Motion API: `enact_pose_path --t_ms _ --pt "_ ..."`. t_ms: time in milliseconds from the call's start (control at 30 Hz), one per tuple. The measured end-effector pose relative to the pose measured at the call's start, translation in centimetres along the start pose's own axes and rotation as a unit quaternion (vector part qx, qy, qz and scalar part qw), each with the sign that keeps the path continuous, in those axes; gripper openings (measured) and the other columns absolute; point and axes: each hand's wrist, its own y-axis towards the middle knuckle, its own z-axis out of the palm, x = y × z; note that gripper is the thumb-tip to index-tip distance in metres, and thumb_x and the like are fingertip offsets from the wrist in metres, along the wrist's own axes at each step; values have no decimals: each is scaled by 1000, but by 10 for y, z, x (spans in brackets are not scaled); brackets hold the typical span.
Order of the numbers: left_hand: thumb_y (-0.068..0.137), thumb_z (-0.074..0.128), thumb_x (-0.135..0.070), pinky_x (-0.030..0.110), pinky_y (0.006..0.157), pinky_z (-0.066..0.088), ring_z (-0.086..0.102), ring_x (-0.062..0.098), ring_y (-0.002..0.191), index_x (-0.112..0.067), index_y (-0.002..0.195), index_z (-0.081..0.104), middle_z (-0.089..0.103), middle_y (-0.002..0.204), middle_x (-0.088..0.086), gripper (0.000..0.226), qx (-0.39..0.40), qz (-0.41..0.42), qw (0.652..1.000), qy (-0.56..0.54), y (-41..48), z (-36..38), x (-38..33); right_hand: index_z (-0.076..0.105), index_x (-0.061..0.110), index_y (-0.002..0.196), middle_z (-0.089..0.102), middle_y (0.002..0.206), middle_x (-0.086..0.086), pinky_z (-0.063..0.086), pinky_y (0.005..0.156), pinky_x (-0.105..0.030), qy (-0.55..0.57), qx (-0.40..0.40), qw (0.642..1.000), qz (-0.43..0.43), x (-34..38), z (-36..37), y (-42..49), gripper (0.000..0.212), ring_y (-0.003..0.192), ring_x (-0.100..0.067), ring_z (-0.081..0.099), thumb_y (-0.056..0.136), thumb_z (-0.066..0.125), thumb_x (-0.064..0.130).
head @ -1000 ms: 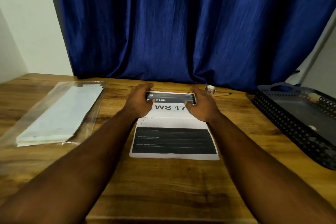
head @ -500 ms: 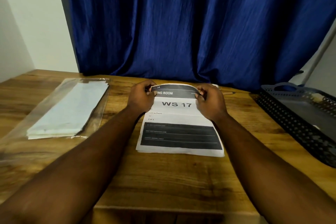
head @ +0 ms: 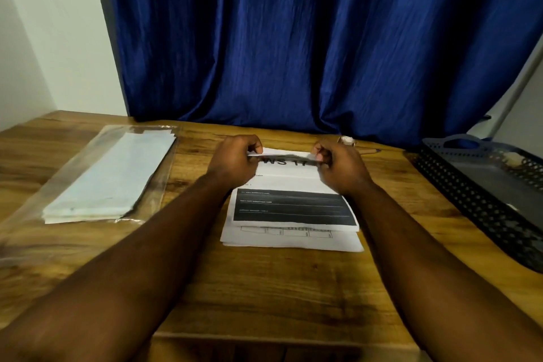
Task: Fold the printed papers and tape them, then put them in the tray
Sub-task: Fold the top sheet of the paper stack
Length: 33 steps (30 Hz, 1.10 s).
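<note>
in the centre of the frame the left hand (head: 235,160) and the right hand (head: 340,167) each pinch a far corner of the top sheet (head: 293,206), thumb and curled fingers closed on the paper's upper edge. that edge is lifted off the pile and bent toward the lower part of the frame, so its white back shows as a thin strip above the large print "ws 17". the near end of the top sheet, with its wide black block, lies flat on the stack of papers (head: 293,241), whose lower margin with a faint line drawing shows beneath it. the stack rests on the wooden table (head: 264,288), just below the middle of the frame. at the right edge sits the dark perforated tray (head: 458,185), well apart from the stack; a few small pale bits lie in it, too blurred to name. just above the right hand a small roll of tape (head: 346,139) and a pencil (head: 368,151) lie on the table. on the left, a clear plastic sleeve (head: 152,182) holds a pile of white sheets. a blue curtain (head: 293,38) fills the upper frame, with a pale wall (head: 44,23) in the upper left.
</note>
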Motion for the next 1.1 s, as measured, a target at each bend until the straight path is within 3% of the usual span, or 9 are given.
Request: enact_pose_path --t_ms 133,167,233,300,467,667,767,867,1100 --pt "86 71 -20 42 76 60 65 15 85 -27 86 68 70 88 -8 8 100 38 993 43 -2 -2 -6 72 33 132 67 137 3 44 114 -49 -72 163 984 23 13 -13 4 48 128 -21 59 90 64 11" --pt "86 69 -27 43 76 60 64 14 84 -27 86 68 69 86 -8 1 121 40 991 45 -3 -3 -7 67 33 139 61 147 3 36 120 -53 -101 189 976 26 18 -15 5 47 137 -22 53 93 65 25" --pt "84 65 -41 41 75 58 63 16 83 -26 85 67 69 85 -6 16 138 35 989 43 -3 -3 -8 49 32 157 41 167 1 19 127 -61 -149 243 958 25 29 -12 5 60 154 -23 34 101 53 52" --pt "88 59 -47 40 73 54 62 18 82 -25 87 66 69 84 -4 23 139 34 989 45 -3 -2 -9 30 30 167 21 176 4 5 130 -60 -145 258 955 19 42 -3 3 68 162 -20 18 106 37 61" --pt "96 62 -32 37 69 52 61 17 79 -26 89 67 66 81 -6 11 123 57 990 44 -5 3 -7 11 36 170 5 178 12 -8 130 -56 -96 319 943 11 69 23 0 62 164 -9 2 112 15 58" --pt "97 67 -33 38 85 56 63 15 95 -32 100 70 70 102 -8 4 118 30 991 54 0 8 -2 8 35 171 -3 178 13 -9 129 -60 -123 338 931 56 55 14 3 61 164 -10 -5 114 20 53" --pt "101 65 -40 40 104 51 59 19 123 -32 126 68 67 133 -5 27 131 7 989 62 3 12 1 8 33 171 -4 178 10 -11 128 -61 -122 309 936 116 34 0 0 61 164 -15 -7 114 21 52" --pt "104 55 -54 41 120 33 40 23 148 -29 156 47 44 163 -4 58 173 -24 980 91 3 13 4 6 30 171 -6 179 8 -9 128 -62 -128 296 935 145 22 -8 -3 62 164 -15 -8 114 19 53" --pt "103 59 -53 42 121 28 29 21 154 -37 161 37 33 169 -7 64 204 -18 978 49 -2 -2 7 4 28 171 -5 179 4 -7 129 -60 -123 285 938 154 24 -7 -5 64 165 -18 -7 115 22 50"
